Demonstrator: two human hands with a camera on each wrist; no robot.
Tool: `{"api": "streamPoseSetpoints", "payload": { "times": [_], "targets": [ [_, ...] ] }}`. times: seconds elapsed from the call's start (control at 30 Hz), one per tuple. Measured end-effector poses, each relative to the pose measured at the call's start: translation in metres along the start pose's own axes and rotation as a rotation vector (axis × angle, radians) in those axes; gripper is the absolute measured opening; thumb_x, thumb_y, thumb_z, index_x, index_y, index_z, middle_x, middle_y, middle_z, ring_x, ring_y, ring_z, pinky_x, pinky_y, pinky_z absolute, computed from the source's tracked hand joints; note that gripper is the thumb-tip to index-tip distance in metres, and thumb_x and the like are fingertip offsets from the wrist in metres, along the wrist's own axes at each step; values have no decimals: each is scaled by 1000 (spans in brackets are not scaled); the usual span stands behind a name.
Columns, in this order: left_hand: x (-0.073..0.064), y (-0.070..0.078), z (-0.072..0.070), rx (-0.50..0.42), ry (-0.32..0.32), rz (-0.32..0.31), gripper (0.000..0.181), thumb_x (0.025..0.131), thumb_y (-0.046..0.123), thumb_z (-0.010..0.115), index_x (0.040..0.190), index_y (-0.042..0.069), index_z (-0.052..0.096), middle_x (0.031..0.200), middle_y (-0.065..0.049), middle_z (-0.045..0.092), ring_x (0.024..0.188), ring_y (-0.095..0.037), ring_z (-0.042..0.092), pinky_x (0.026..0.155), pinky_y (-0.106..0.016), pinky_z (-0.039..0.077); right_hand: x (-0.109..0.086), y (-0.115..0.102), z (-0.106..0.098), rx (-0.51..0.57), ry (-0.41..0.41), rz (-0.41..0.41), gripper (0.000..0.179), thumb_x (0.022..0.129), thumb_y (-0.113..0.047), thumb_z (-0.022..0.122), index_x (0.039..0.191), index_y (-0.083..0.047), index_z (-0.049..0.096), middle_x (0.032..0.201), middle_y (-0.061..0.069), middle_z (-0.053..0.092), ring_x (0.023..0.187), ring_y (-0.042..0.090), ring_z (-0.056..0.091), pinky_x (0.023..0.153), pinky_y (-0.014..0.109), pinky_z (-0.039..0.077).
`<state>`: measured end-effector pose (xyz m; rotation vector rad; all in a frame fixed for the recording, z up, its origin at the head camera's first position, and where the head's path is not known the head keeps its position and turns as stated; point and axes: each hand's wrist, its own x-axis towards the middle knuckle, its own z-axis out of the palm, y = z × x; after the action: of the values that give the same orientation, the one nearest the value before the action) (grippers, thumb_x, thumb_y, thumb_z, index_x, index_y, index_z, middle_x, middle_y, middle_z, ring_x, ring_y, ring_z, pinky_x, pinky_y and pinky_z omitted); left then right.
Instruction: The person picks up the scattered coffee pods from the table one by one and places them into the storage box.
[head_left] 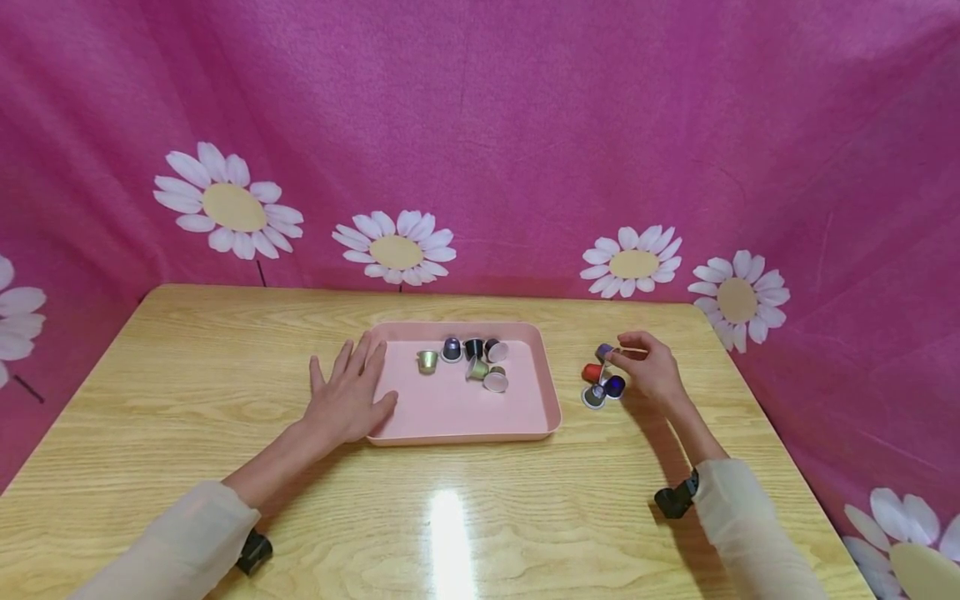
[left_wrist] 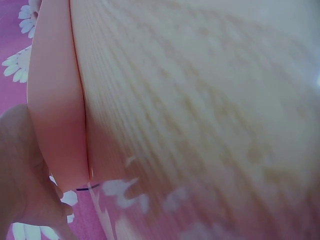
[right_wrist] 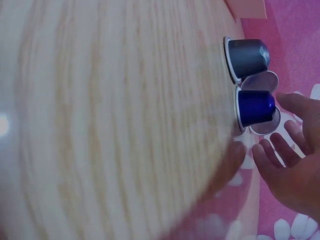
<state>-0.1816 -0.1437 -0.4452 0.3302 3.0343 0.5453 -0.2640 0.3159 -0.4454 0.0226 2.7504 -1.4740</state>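
Observation:
My left hand (head_left: 341,404) spreads its fingers over the left rim of a pink tray (head_left: 450,421), thumb reaching inside; part of it shows at the left wrist view's edge. At the right, my right hand (head_left: 651,367) has its fingers extended and spread, fingertips right at a purple coffee capsule (head_left: 604,351). Close by lie a red capsule (head_left: 591,372), a dark blue capsule (right_wrist: 255,108) and a grey capsule (right_wrist: 247,58). Inside the tray are several capsules, among them a gold one (head_left: 427,361), a black one (head_left: 473,347) and a green one (head_left: 477,368).
The wooden table (head_left: 337,517) carries both tray and loose capsules. Behind it hangs a pink cloth (head_left: 495,167) with white daisies. A black wrist camera (head_left: 675,498) sticks out beneath the right forearm, and another (head_left: 255,550) beneath the left.

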Motion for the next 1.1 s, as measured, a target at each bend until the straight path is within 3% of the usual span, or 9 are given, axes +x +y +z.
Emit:
{"api": "streamPoseSetpoints", "payload": {
  "times": [0.13,0.33,0.57,0.87,1.1],
  "targets": [
    [0,0,0,-4,0,0,79,97,39,56,158,2,22,164,-21,8,147,-46,8,105,-75,-6,1,2,0,-20,-20,43,47,97,-19,68,134,4,51,132,23,52,120,38,53,84,18,48],
    [1,0,0,0,-2,-4,80,97,41,55,159,3,21,165,-21,7,148,-46,7,105,-76,-5,1,5,2,-28,-2,33,45,97,-16,67,133,5,51,129,24,55,120,39,54,87,21,49],
    [0,1,0,-3,0,-7,80,97,41,55,158,3,22,164,-21,8,147,-46,8,105,-76,-5,2,6,5,-22,-4,65,41,97,-16,67,130,4,52,129,23,54,120,40,53,100,46,47],
    [-1,1,0,6,6,-3,79,97,39,57,158,2,23,164,-22,10,147,-47,10,105,-76,-3,2,7,7,-59,8,66,37,98,-15,65,128,3,53,127,22,55,117,39,55,96,41,50],
    [-1,1,-1,6,5,-4,79,97,38,56,158,2,22,164,-22,9,147,-47,10,105,-76,-3,2,7,7,-67,13,47,37,98,-13,65,128,4,53,127,24,55,118,40,54,98,45,48]
  ]
}}
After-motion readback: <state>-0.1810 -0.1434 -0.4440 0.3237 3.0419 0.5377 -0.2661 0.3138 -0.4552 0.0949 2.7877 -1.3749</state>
